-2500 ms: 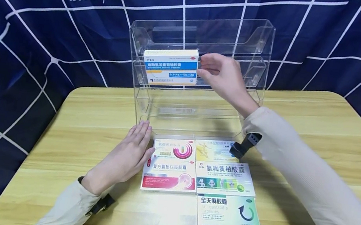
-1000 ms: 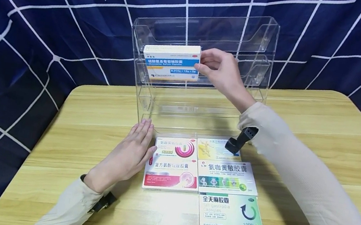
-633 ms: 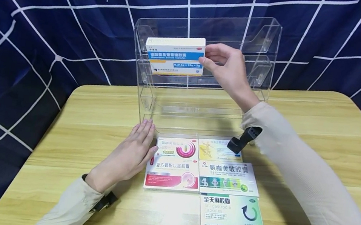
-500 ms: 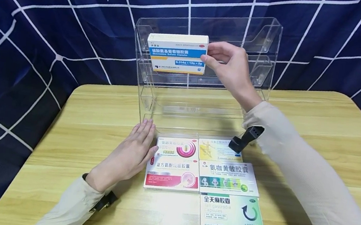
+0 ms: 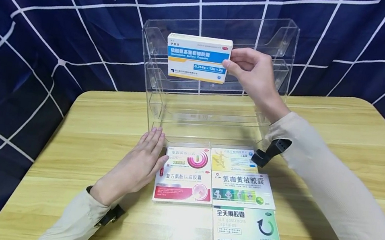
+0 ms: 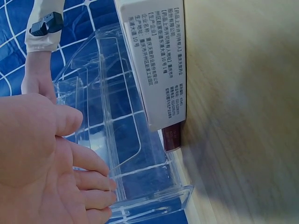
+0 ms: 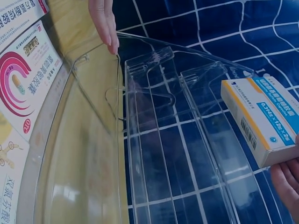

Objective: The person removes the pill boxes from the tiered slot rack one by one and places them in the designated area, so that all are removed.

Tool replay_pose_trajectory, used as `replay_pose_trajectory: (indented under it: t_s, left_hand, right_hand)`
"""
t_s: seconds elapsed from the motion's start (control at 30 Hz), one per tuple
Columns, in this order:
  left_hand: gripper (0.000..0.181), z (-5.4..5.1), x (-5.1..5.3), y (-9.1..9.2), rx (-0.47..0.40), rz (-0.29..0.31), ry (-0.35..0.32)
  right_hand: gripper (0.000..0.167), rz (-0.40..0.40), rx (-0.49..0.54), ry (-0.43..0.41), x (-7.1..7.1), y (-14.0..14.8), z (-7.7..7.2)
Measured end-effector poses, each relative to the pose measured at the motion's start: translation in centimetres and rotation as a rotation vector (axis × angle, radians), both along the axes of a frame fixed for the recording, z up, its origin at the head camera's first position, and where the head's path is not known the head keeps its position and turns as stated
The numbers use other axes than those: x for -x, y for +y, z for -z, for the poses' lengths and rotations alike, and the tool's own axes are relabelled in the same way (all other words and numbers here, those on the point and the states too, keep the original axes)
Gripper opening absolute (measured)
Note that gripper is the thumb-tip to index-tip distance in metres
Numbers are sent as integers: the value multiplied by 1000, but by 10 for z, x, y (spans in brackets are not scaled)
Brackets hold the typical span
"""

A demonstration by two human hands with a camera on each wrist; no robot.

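My right hand (image 5: 257,73) pinches the right end of a white, blue and orange medicine box (image 5: 198,59), held upright in front of the upper tiers of a clear acrylic rack (image 5: 210,126). In the right wrist view the box (image 7: 261,119) is apart from the tier walls, with fingertips at its end. My left hand (image 5: 132,164) lies with straight fingers at the rack's lower left corner, beside the flat boxes. The left wrist view shows its palm (image 6: 37,163) and extended fingers, holding nothing.
Several medicine boxes lie flat before the rack: two red-and-white ones (image 5: 183,191), a yellow one (image 5: 227,161), a green-banded one (image 5: 242,187) and a green one (image 5: 247,232). A dark blue gridded curtain (image 5: 114,45) hangs behind the wooden table (image 5: 337,155).
My right hand has lifted the medicine box up and then shifted it right, and its front face has turned more squarely toward the head camera. My left hand stays at the rack's corner.
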State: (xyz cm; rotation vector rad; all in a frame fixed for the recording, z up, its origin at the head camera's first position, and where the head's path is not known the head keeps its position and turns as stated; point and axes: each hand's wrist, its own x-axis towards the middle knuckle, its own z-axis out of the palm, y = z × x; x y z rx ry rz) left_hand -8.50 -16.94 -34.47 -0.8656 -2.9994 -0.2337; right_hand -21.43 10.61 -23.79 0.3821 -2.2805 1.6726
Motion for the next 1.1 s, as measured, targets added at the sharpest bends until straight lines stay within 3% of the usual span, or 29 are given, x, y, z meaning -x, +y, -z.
replay_pose_trajectory:
  t_s: [0.2,1.1]
  left_hand:
    - [62,-2,1,0,7,-4,-2]
    - [61,2,1,-3,-5,-8,9]
  right_hand:
    - [30,-40,78,1,-2,5,0]
    - [32,-87,52,-62,-20,17,18]
